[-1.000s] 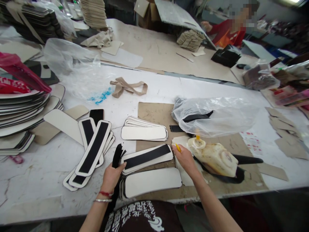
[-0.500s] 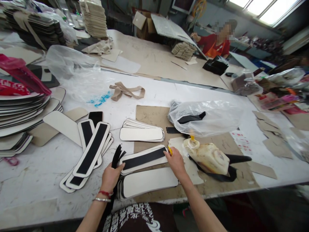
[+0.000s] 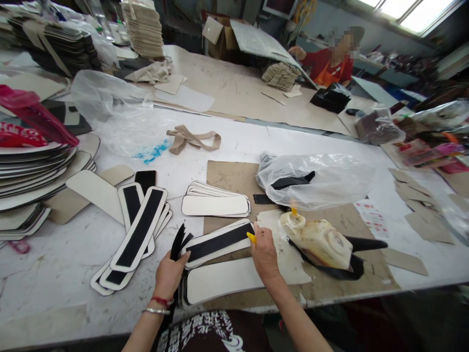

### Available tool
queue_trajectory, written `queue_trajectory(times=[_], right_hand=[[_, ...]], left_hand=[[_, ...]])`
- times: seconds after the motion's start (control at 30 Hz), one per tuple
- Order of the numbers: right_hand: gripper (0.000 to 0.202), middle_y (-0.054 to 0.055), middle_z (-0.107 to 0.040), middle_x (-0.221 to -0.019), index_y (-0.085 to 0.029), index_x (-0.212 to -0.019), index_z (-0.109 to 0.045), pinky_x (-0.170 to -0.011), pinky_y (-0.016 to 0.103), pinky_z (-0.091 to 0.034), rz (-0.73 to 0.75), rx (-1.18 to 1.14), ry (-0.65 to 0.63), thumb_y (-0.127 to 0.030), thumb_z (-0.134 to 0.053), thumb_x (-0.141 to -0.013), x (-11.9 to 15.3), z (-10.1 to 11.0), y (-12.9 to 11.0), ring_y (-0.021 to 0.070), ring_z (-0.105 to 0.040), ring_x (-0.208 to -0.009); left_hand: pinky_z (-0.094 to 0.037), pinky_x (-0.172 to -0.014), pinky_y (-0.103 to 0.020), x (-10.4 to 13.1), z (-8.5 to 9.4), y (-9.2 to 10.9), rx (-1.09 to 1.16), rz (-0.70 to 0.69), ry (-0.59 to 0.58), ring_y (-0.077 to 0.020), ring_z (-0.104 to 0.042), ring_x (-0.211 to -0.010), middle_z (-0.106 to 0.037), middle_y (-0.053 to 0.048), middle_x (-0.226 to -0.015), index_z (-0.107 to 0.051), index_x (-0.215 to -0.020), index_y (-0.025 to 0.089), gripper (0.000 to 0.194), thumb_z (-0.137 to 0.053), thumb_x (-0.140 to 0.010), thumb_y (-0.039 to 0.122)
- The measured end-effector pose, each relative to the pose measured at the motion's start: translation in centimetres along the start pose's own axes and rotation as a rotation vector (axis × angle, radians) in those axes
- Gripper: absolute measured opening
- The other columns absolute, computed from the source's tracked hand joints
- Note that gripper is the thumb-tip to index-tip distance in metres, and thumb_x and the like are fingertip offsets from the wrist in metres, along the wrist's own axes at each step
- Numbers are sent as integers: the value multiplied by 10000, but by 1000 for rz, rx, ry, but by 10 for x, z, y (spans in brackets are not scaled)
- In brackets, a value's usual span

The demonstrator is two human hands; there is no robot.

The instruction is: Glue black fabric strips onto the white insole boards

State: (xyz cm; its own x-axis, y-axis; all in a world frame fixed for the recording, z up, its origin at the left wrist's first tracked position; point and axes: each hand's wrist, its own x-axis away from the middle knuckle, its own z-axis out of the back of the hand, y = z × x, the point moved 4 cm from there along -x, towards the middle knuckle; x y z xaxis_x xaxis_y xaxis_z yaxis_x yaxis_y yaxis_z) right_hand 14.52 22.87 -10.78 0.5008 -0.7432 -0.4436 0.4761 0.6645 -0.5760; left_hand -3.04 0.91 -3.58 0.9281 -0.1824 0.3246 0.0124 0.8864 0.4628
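Note:
My left hand [image 3: 169, 274] grips a bundle of black strips [image 3: 178, 243] and rests its fingertips on the left end of a white oblong piece with a black strip on it [image 3: 218, 241]. That piece lies on a stack of plain white oblong pieces [image 3: 223, 282]. My right hand [image 3: 264, 254] holds a small yellow tool [image 3: 251, 237] at the right end of the black strip. A dirty glue bottle [image 3: 319, 240] lies on its side just right of my right hand.
Finished striped pieces [image 3: 137, 230] lie fanned at left, another white stack [image 3: 215, 201] behind. A clear bag with black strips [image 3: 315, 178] sits on brown cardboard [image 3: 230, 176]. Large stacked boards [image 3: 32, 171] fill the left edge. Another person in red [image 3: 330, 61] works at the far table.
My right hand has slid left from beside the glue bottle onto the right end of the striped piece. My left hand has stayed on its left end.

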Motion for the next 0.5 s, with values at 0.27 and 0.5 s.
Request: queue_trajectory(times=[0.27, 0.5], right_hand=[[273, 115, -522, -930, -126, -1097, -513, -792, 320, -423, -103, -158, -3, -266, -370, -912, -7, 11, 2, 195, -500, -886], [287, 2, -473, -633, -177, -751, -434, -555, 277, -213, -305, -46, -373, -443, -487, -846, -25, 23, 10, 133, -364, -553]], left_hand=[[-388, -659, -318, -1, -2, 0, 17, -3, 4, -261, -557, -759, -596, -55, -744, -563, -923, 154, 344, -620, -760, 451], [-389, -652, -313, -2, -2, -5, 45, -47, 15, -252, -564, -748, -608, -53, -742, -571, -912, 154, 348, -617, -743, 454]])
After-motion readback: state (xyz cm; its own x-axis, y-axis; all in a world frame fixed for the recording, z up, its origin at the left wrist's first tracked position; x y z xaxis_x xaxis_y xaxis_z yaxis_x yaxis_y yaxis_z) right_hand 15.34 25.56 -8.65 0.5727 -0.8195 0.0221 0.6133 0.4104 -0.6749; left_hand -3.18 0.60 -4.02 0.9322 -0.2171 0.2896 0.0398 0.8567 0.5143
